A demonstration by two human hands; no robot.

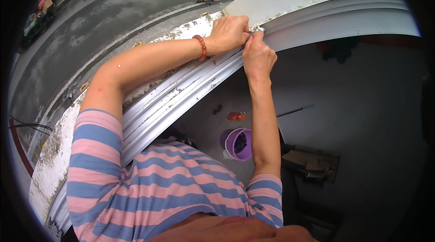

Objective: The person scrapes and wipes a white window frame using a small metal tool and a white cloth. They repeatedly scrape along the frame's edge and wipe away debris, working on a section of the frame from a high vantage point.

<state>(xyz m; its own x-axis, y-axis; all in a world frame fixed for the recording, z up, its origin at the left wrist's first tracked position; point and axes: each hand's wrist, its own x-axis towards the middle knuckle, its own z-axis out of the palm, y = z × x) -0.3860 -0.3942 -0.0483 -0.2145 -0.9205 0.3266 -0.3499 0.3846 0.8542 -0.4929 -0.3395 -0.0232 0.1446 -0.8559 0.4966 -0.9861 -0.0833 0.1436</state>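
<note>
At the far corner of the white window track [176, 97], your left hand [229, 33] and right hand [259, 56] meet, fingers curled together; what they pinch, I cannot tell. If that grip slips, your knuckles could scrape the metal, or anything loose could drop past the grimy ledge [56, 156] to the street [113, 15], because you work right at the edge.

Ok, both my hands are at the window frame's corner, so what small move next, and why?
I'd probably ease your left hand slightly back from the right hand and look: both are curled close together at the window frame, and they mostly hide whatever lies between them.
</note>
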